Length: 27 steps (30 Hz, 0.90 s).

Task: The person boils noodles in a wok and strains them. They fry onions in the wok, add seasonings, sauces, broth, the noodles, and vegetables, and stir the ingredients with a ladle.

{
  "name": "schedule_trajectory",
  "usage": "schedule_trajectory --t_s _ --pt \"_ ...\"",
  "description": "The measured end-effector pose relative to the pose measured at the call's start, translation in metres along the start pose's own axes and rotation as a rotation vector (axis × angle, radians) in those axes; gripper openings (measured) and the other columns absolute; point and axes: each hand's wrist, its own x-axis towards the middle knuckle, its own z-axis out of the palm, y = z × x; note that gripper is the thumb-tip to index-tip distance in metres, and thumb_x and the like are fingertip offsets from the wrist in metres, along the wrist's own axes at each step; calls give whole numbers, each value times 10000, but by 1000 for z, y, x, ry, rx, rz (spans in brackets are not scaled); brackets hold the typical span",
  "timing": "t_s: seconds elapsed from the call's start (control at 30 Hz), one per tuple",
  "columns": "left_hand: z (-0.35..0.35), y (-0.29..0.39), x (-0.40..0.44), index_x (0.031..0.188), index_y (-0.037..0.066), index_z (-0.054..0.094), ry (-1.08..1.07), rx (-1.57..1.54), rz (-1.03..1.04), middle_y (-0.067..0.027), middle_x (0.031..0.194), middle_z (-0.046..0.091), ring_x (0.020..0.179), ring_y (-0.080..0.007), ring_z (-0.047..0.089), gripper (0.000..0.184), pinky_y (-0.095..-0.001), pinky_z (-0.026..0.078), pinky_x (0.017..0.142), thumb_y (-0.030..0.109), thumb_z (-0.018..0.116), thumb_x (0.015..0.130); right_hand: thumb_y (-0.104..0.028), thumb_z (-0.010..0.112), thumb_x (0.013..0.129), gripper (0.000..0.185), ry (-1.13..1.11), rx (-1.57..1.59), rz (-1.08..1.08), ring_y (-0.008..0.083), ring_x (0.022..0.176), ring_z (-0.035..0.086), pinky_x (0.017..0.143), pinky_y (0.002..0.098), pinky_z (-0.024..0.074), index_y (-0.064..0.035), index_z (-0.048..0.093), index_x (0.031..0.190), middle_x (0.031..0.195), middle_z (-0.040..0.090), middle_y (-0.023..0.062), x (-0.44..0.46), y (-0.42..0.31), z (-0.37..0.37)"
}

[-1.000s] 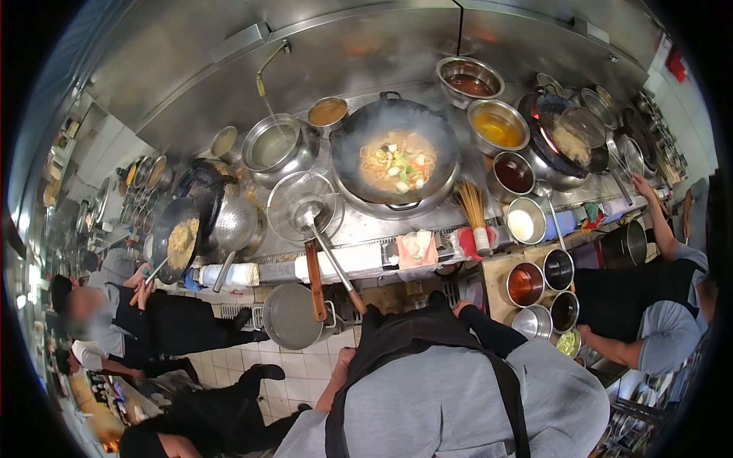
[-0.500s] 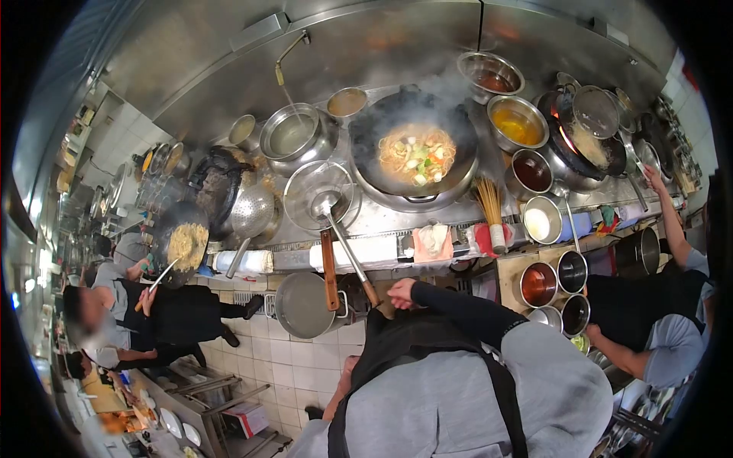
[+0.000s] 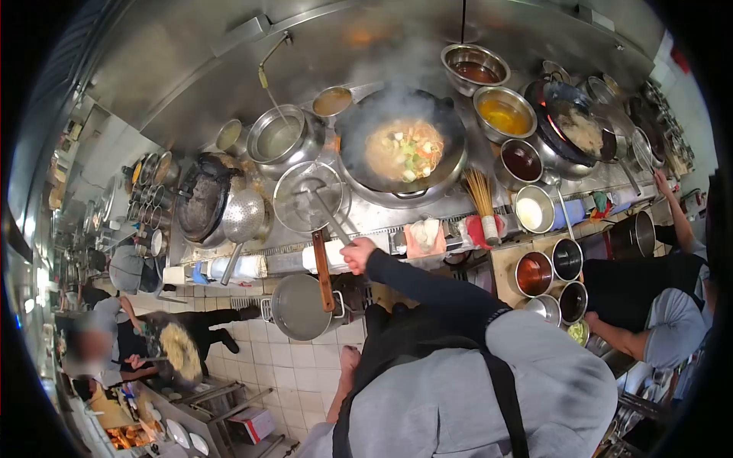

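My right hand (image 3: 357, 255), at the end of a dark sleeve, is closed round the handle of a metal ladle (image 3: 327, 210). The ladle's bowl lies over a round wire strainer (image 3: 294, 200), whose wooden handle (image 3: 323, 271) hangs past the counter edge. Low at my side is my left hand (image 3: 350, 359), its fingers too small and partly hidden to read. A steaming wok (image 3: 359, 156) stands behind the ladle, with noodles, vegetables and pale chunks (image 3: 405, 149) in it.
Pots of yellow liquid (image 3: 504, 114) and dark sauce (image 3: 521, 162) stand right of the wok, near a bamboo brush (image 3: 481, 198). A large pot (image 3: 300, 307) sits below the counter. One co-worker (image 3: 649, 305) works at right; another (image 3: 114, 328) holds a pan at left.
My right hand has moved up and left from my apron onto the ladle's handle. The left co-worker has carried the pan of food away from the stove, down toward another table.
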Motion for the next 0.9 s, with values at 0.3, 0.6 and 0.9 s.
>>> schedule_trajectory --t_s 0.3,0.6,0.9 --pt "-41 253 45 966 -32 569 6 -182 511 -175 817 626 764 -276 637 148 -379 511 702 48 517 854 -243 637 939 247 399 -696 -425 228 688 598 622 374 486 -13 572 1003 812 606 109 -133 -74 -176" --pt "4 491 37 1177 -69 528 103 481 761 -256 1113 616 1016 -416 636 412 -424 535 882 217 608 891 -249 584 933 311 892 -814 -336 445 760 610 667 502 486 41 509 1016 860 621 296 -110 -97 -226" --pt "51 504 91 1255 -108 438 25 788 784 -268 1097 630 1057 -384 645 636 -421 551 859 384 625 898 -267 556 969 285 1029 -1140 -499 448 771 636 686 516 515 17 533 969 822 630 267 -79 -118 -242"
